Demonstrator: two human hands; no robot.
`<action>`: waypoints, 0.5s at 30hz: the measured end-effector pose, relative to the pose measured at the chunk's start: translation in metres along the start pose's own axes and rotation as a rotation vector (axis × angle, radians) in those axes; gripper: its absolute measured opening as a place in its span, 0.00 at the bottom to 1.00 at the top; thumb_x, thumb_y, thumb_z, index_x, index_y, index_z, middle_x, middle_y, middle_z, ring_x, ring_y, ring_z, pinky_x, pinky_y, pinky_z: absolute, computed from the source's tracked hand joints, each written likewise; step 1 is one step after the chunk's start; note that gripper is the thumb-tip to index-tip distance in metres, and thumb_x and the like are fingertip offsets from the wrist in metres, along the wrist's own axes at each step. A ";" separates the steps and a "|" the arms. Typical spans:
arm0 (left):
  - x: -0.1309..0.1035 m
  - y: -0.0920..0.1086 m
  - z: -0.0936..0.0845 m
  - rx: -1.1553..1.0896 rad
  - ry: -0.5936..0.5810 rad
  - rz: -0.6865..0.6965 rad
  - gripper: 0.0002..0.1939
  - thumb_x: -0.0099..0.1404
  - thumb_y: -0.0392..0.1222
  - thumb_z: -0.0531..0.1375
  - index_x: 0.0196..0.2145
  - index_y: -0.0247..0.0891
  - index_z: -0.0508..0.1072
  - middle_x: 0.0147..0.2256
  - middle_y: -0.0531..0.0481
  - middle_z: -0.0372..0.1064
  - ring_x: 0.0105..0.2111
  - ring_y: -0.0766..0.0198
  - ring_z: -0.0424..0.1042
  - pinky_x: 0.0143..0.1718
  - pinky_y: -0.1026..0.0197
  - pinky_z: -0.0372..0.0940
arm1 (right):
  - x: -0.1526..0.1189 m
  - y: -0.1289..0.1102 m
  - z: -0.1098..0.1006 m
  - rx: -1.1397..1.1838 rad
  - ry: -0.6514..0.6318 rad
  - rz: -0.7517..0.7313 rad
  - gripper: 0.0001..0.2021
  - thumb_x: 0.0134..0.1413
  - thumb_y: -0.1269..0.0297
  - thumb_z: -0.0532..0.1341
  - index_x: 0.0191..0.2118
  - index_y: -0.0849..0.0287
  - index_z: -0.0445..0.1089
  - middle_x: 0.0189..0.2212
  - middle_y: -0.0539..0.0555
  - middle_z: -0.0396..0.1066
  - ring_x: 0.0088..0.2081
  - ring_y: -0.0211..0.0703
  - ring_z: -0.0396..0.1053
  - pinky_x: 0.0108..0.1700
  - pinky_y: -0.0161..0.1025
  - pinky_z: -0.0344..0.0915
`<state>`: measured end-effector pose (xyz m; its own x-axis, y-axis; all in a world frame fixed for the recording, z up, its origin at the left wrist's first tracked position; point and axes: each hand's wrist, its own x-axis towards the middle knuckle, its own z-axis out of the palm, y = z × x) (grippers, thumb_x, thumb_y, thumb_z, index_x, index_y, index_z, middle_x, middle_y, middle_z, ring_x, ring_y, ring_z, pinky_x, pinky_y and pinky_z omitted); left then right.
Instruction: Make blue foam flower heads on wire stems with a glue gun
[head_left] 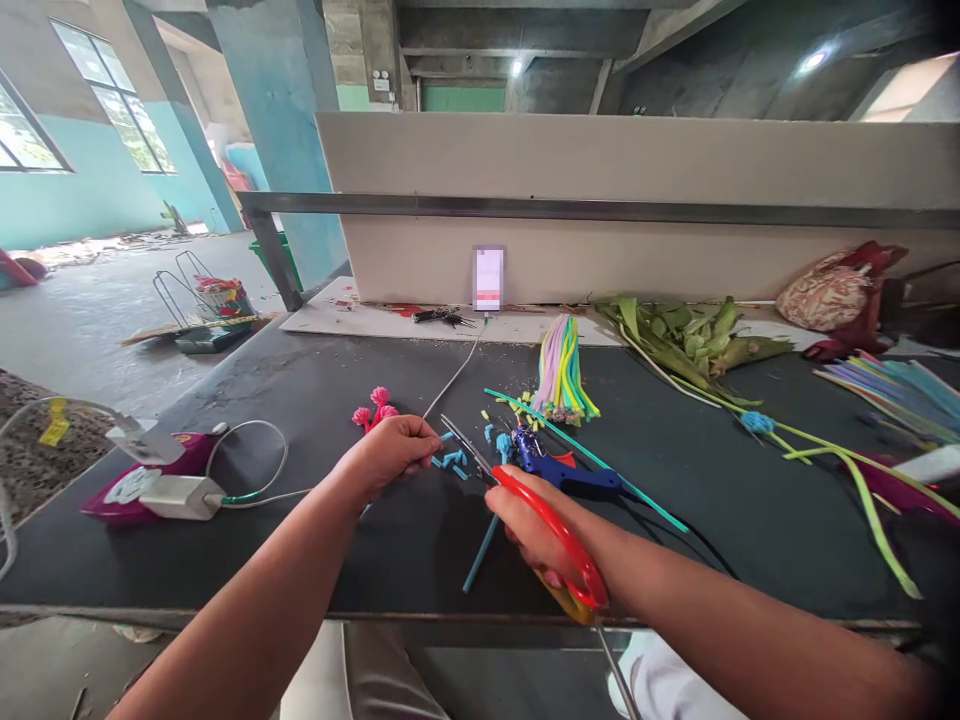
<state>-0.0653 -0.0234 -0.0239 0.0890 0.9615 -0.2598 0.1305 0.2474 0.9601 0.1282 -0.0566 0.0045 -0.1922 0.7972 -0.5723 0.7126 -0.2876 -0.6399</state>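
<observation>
My right hand [536,525] grips red-handled scissors [559,522], their blades pointing up and left toward my other hand. My left hand [394,448] is closed in a pinch just left of the blade tips; what it holds is too small to make out. Several short blue cut pieces [454,459] lie on the table below the fingertips. A blue fuzzy flower [505,447] and a blue stem [481,555] are beside the scissors. Right of them rests a dark blue glue gun [574,474]. Pink fuzzy flowers [375,408] lie behind my left hand.
A teal stem [600,463] crosses behind the glue gun. Farther back are a pastel stem bundle [559,370], green leaves [697,340] and an upright phone [489,278]. A power strip [142,488] with cables sits left. A blue-wrapped green stem [757,422] lies right.
</observation>
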 end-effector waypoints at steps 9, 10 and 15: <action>0.000 0.000 0.000 -0.127 0.005 0.027 0.12 0.51 0.45 0.63 0.24 0.34 0.66 0.19 0.56 0.61 0.13 0.79 0.51 0.13 0.73 0.43 | -0.014 -0.014 -0.006 0.134 -0.115 0.119 0.17 0.58 0.51 0.43 0.37 0.55 0.62 0.13 0.43 0.53 0.12 0.32 0.53 0.17 0.31 0.59; 0.000 0.000 0.000 -0.136 0.002 0.031 0.12 0.51 0.45 0.63 0.24 0.34 0.67 0.19 0.56 0.62 0.13 0.79 0.51 0.13 0.73 0.44 | -0.014 -0.014 -0.006 0.135 -0.108 0.104 0.16 0.58 0.52 0.43 0.37 0.55 0.62 0.13 0.43 0.54 0.12 0.32 0.53 0.17 0.31 0.59; 0.000 0.000 0.002 -0.161 -0.006 0.031 0.11 0.51 0.43 0.63 0.25 0.34 0.67 0.19 0.55 0.62 0.13 0.79 0.51 0.13 0.73 0.43 | -0.002 -0.002 0.003 0.088 -0.061 0.015 0.11 0.56 0.54 0.46 0.40 0.52 0.59 0.15 0.43 0.55 0.12 0.32 0.53 0.17 0.31 0.59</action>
<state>-0.0637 -0.0240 -0.0242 0.0964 0.9685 -0.2296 -0.0322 0.2336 0.9718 0.1258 -0.0595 0.0055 -0.2243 0.7593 -0.6109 0.6546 -0.3470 -0.6716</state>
